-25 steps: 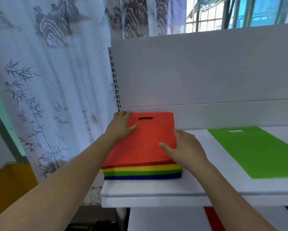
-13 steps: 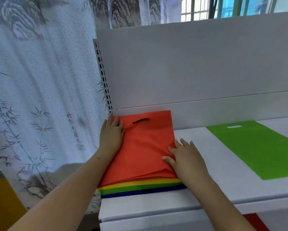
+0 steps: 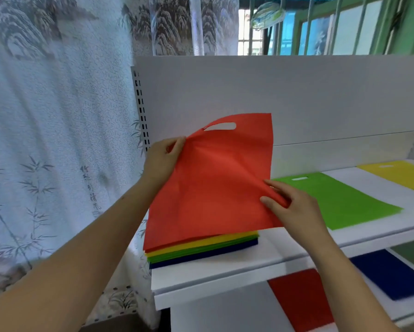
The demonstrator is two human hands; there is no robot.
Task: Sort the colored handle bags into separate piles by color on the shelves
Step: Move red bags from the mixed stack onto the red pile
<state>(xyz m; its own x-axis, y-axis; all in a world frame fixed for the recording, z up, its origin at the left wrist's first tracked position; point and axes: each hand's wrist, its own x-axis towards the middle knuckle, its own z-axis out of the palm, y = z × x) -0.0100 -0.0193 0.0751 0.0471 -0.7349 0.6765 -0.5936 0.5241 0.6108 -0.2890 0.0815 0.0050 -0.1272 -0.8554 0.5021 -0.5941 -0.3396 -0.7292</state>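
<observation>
Lifted flat red fabric handle bag [image 3: 215, 183] hides the far part of the multicoloured bag stack [image 3: 201, 248]; flat yellow bag [image 3: 399, 174] cut off at right frame edge; lower-shelf dark blue bag [image 3: 390, 274] blurred.

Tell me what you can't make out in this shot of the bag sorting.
Head view only:
- Mixed stack: how many bags it holds; the lifted red bag covers its top, and only thin edges show.
- Red pile and blue pile on the lower shelf: the upper shelf hides their far ends.
- Yellow bag: cut off by the right edge.
- Right hand: fingertips hidden behind the red bag.
</observation>
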